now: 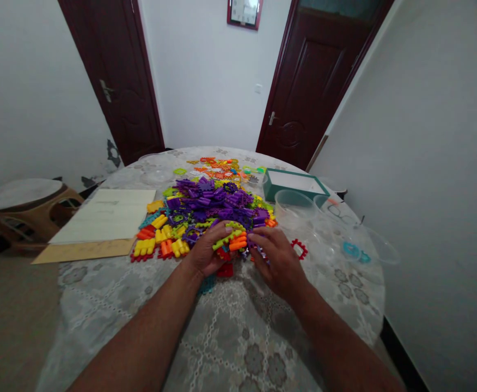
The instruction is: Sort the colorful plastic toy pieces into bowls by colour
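Note:
My left hand (209, 247) is closed around several plastic toy building pieces, among them a lime-green toothed piece (224, 239) and an orange ribbed piece (238, 241). My right hand (277, 258) is beside them with its fingers bent at the near edge of the pile; whether they grip a piece is hidden. Behind both hands rises a heap of purple building pieces (212, 198). Yellow ribbed pieces (144, 246) lie left of my left hand. A red piece (225, 270) and a blue piece (208, 284) rest below it.
A green-edged box (295, 182) stands at the back right, near clear plastic containers (293, 206). A red gear-shaped ring (299, 249) and blue pieces (350, 250) lie to the right. Pale boards (103, 218) are at the left. Orange pieces (218, 170) lie farther back.

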Available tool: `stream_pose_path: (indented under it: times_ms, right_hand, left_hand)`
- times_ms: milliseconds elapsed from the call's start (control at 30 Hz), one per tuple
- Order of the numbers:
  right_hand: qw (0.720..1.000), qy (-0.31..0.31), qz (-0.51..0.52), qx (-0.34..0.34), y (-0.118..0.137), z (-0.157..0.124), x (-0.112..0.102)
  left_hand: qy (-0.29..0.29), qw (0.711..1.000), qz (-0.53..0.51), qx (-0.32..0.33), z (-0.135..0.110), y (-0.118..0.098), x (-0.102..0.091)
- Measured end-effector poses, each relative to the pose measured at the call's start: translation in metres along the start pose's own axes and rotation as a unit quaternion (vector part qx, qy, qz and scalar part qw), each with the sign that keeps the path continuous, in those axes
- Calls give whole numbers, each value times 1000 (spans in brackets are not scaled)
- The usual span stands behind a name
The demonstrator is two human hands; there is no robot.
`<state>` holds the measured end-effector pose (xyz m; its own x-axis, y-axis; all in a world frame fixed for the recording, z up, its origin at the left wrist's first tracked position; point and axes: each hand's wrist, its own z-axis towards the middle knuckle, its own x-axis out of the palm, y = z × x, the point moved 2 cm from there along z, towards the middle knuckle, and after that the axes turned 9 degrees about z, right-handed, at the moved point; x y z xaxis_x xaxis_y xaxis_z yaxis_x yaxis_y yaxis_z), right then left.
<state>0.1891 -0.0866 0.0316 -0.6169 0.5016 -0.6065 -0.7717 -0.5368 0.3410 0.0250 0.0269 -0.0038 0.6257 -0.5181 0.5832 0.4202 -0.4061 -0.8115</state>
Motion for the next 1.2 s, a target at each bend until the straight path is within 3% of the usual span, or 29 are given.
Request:
stream_pose_path:
  times_ms: [67,167,367,533,667,767,867,933,1000,1067,1200]
  right_hand:
    - [999,30,20,-4,4,-2,13]
    - [999,20,28,-5,3,-4,23]
    - [999,12,37,-3,4,3,12]
    - [997,-82,11,5,-1,10,-25]
    - [963,-209,-150,82,-38,4,-71]
    - [927,-225,-253,163,-76,-9,-98]
    - [896,-219,-305,236,-103,-22,-110]
    - [891,-225,-310,243,-108,-23,-108]
    - [910,-226,-284,201,-99,-17,-97]
    - [943,-207,-223,134,-79,-8,-78]
    - [992,-101,-66,43,-29,4,-30]
  left_hand:
    - [7,1000,1,-4,0,0,1]
    - [10,1000,2,-10,0,1,3]
    - [5,1000,14,-27,-1,0,5]
    - [-17,999,6,-38,-4,-2,2]
    - [-27,999,-12,-42,-4,-3,0]
    - [-29,998,-20,-49,-4,-1,-1]
    - [-21,998,-24,-45,-4,-1,1]
    - [-18,999,-25,-44,-5,-2,2]
    - [-13,999,-22,-44,-6,-2,3]
    - [-4,999,-13,-41,-6,-3,4]
    - [23,999,23,-39,-8,-2,7]
